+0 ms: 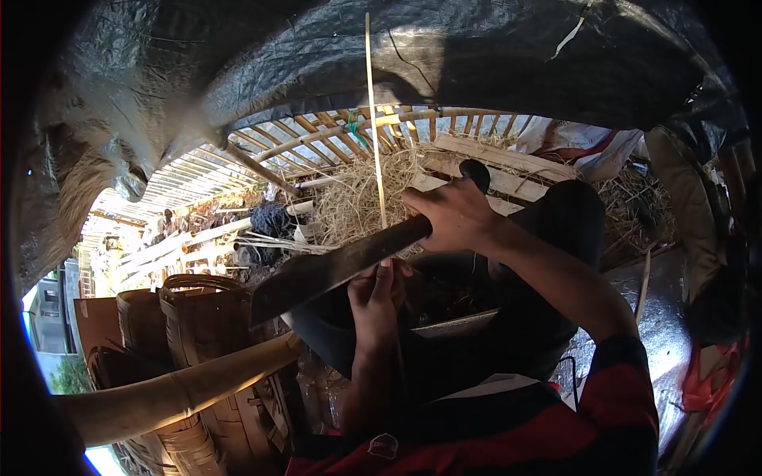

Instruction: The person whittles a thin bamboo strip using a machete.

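My right hand (pixel 459 213) is closed around the dark handle of a machete, whose rounded end sticks up past my knuckles. The machete's broad dark blade (pixel 337 270) slants down to the left across my lap. Below the blade, my left hand (pixel 378 295) is closed on a thin, pale bamboo strip (pixel 374 119). The strip rises nearly upright, and the blade crosses in front of it just above my left thumb. Whether the edge touches the strip, I cannot tell.
A thick bamboo pole (pixel 178 397) juts in at lower left, by woven bamboo baskets (pixel 194 317). Straw (pixel 357 202) and flat boards (pixel 504 174) lie ahead, before a bamboo slat fence (pixel 317 143). Black plastic sheeting (pixel 508 63) hangs overhead.
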Tool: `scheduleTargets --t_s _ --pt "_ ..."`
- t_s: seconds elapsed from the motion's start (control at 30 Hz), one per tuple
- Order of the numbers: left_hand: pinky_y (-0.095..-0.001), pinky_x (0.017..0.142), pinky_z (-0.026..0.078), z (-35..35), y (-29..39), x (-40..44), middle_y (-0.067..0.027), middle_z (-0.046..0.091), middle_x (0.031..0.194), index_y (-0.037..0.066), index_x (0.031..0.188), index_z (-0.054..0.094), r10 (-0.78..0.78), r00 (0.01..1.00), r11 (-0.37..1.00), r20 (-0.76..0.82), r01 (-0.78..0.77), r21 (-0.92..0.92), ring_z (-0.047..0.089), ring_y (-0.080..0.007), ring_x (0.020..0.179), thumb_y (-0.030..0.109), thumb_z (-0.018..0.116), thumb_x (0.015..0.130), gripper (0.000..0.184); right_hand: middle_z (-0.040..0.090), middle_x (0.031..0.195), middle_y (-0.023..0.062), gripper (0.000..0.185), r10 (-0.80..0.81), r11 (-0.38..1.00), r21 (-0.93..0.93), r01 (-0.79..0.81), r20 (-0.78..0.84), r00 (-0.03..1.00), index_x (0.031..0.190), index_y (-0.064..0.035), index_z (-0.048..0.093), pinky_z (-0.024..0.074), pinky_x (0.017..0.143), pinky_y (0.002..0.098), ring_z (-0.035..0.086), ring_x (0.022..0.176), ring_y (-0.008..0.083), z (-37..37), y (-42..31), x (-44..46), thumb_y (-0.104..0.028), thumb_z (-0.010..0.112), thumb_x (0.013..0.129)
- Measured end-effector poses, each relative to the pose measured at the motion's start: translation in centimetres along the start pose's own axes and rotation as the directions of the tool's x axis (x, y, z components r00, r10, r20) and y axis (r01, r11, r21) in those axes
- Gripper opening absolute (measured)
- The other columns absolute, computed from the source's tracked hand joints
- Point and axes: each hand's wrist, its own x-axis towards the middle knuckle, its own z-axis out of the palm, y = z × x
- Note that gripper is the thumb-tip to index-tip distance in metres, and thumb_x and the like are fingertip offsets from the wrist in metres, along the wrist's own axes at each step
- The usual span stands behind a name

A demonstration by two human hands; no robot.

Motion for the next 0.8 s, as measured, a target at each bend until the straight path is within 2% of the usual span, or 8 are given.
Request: scheduleTargets --t_s 0.13,0.37,0.4,0.47,0.5,0.63,0.7,0.8 --pt "-0.0184 0.041 0.022 0.4 -0.1 -0.3 0.0011 0.053 0.068 0.001 0.086 0.057 0.086 0.993 0.992 -0.085 -0.077 0.098 0.031 0.0001 0.046 0.014 0.05 0.098 0.019 0.064 0.077 0.0096 0.033 -0.065 0.997 -0.045 0.069 0.09 0.994 0.083 -0.0086 0.058 0.0493 0.067 0.0398 0.065 0.076 0.0288 0.2 -0.9 0.3 -0.024 0.072 0.057" --pt "-0.018 0.042 0.022 -1.6 -0.1 -0.2 0.0023 0.052 0.067 0.002 0.085 0.06 0.053 0.998 0.985 -0.017 -0.049 0.163 0.033 0.0007 0.047 0.012 0.05 0.097 0.019 0.064 0.071 0.009 0.037 -0.13 0.984 -0.123 0.126 -0.028 0.991 0.086 -0.009 0.058 0.05 0.063 0.0384 0.065 0.075 0.0281 0.4 1.5 1.1 -0.026 0.075 0.057" --pt "-0.0178 0.042 0.022 -1.0 0.3 -0.4 0.0023 0.053 0.069 0.001 0.091 0.062 0.052 0.997 0.987 -0.064 -0.042 0.153 0.033 0.0009 0.048 0.013 0.051 0.098 0.018 0.064 0.071 0.009 0.037 -0.13 0.985 -0.12 0.125 -0.028 0.991 0.086 -0.009 0.058 0.05 0.063 0.0384 0.065 0.075 0.0281 0.1 1.7 1.4 -0.026 0.075 0.057" --pt "-0.0176 0.043 0.022 -0.9 0.3 -0.7 0.0023 0.054 0.07 -0.001 0.098 0.064 0.049 0.993 0.989 -0.11 -0.032 0.144 0.033 0.001 0.049 0.015 0.051 0.098 0.02 0.064 0.072 0.0091 0.039 0.164 0.968 -0.216 -0.13 0.147 0.975 0.088 -0.0083 0.058 0.0503 0.063 0.0393 0.065 0.072 0.0292 -1.0 2.1 2.0 -0.027 0.076 0.059" --pt "-0.0173 0.043 0.022 -1.1 0.2 -0.8 0.0022 0.055 0.071 -0.001 0.105 0.064 0.066 0.993 0.989 -0.096 -0.052 0.141 0.033 0.0011 0.049 0.016 0.051 0.099 0.022 0.063 0.067 0.01 0.04 0.115 0.973 -0.198 -0.115 -0.013 0.993 0.09 -0.008 0.056 0.0508 0.062 0.0402 0.065 0.067 0.0306 -1.1 2.9 2.0 -0.029 0.076 0.062" --pt "-0.0162 0.044 0.022 -1.7 0.0 -0.5 0.0006 0.058 0.076 0.001 0.123 0.059 0.079 0.996 0.994 -0.03 -0.076 0.082 0.034 0.0008 0.05 0.016 0.049 0.1 0.03 0.059 0.06 0.0099 0.036 0.18 0.961 -0.188 -0.202 -0.128 0.975 0.086 -0.0084 0.053 0.0483 0.054 0.0404 0.062 0.057 0.0308 -2.1 3.7 2.0 -0.026 0.076 0.064" --pt "-0.0164 0.044 0.023 -1.1 -0.1 -0.2 -0.0005 0.058 0.076 0.0 0.119 0.061 0.085 0.996 0.994 -0.025 -0.083 0.072 0.034 0.0007 0.05 0.015 0.049 0.1 0.027 0.058 0.058 0.0098 0.035 0.151 0.974 -0.144 -0.176 -0.168 0.974 0.085 -0.0086 0.052 0.0471 0.051 0.0404 0.062 0.054 0.0305 -2.1 3.1 1.5 -0.025 0.076 0.065" --pt "-0.017 0.042 0.023 -0.8 -0.5 -0.1 -0.0026 0.059 0.076 0.0 0.107 0.062 0.069 0.997 0.997 -0.02 -0.069 0.031 0.035 0.0003 0.048 0.012 0.048 0.099 0.02 0.059 0.062 0.0087 0.033 0.093 0.995 -0.035 -0.09 0.096 0.991 0.085 -0.0091 0.053 0.0464 0.052 0.0383 0.063 0.059 0.0282 -2.6 0.6 0.8 -0.021 0.074 0.063"
